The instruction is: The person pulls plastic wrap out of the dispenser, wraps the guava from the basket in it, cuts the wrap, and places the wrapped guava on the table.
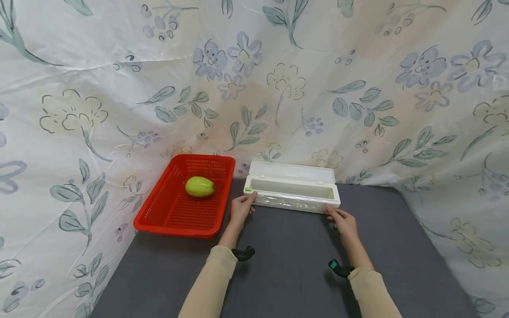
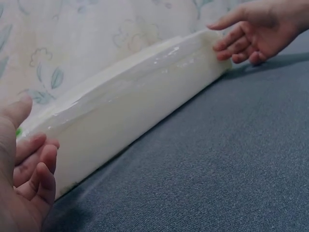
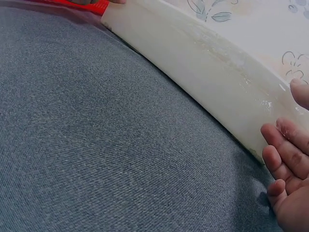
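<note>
A long white cling film dispenser box [image 1: 294, 194] lies at the back of the table with its lid [image 1: 292, 171] raised. Shiny clear film [image 1: 284, 202] drapes over its front wall. At the box's left front corner is my left hand [image 1: 241, 210], thumb by the top edge and fingers loosely bent against the front. My right hand [image 1: 343, 224] is at the right front corner in a similar pose, fingertips right at the film. Both wrist views show space between thumb and forefinger. A small green piece [image 1: 248, 189] sits at the box's left end.
Left of the box stands a red plastic basket [image 1: 149, 216] with a yellow-green, melon-like fruit [image 1: 199, 187] inside. A flowered cloth [image 1: 286, 132] hangs behind the dark grey table [image 1: 286, 265]. Black wrist-worn devices [image 1: 243, 253] project inward from both wrists.
</note>
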`<state>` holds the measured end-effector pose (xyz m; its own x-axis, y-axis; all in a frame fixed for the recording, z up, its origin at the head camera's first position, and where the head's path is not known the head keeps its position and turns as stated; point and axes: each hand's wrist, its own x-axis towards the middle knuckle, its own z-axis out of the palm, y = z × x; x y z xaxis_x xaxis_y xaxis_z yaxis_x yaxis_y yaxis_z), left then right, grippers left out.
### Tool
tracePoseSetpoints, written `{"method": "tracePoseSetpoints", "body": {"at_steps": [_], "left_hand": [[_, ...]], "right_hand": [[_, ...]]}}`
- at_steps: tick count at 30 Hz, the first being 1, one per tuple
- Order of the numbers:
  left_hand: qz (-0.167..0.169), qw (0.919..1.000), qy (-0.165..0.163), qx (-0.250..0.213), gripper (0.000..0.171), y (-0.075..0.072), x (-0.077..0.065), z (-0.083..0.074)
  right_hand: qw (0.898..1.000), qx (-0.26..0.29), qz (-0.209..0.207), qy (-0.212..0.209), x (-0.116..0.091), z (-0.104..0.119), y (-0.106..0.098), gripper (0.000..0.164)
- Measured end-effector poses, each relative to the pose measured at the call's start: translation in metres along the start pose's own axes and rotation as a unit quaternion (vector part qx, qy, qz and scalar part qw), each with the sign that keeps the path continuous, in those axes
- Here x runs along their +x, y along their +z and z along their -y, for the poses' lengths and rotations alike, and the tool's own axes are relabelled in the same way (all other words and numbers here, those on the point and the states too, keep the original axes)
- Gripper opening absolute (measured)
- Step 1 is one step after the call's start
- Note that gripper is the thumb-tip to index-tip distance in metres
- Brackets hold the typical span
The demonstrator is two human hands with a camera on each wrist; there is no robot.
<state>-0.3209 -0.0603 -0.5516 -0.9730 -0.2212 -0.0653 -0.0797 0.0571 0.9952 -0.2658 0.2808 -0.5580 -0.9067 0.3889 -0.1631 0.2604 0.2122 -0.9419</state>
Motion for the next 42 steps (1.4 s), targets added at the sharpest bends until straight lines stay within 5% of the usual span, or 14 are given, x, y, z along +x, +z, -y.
{"method": "tracePoseSetpoints", "body": {"at_steps": [7,17,27,42], "left_hand": [[-0.003,0.9997,0.010,-0.020,0.034,0.001,0.003,0.000],[0.031,0.9977,0.023,-0.055,0.024,-0.003,0.006,0.000],[0.058,0.9957,0.031,-0.066,0.025,-0.008,0.009,0.006],[0.084,0.9934,0.060,-0.050,0.023,-0.014,0.018,0.003]], "right_hand": [[1.000,0.015,0.006,-0.001,0.002,-0.002,0.002,0.068],[0.999,0.034,-0.004,-0.022,0.007,-0.010,0.001,0.051],[0.997,0.054,0.003,-0.048,0.006,-0.013,-0.007,0.028],[0.994,0.057,0.029,-0.090,0.009,0.000,-0.019,0.027]]}}
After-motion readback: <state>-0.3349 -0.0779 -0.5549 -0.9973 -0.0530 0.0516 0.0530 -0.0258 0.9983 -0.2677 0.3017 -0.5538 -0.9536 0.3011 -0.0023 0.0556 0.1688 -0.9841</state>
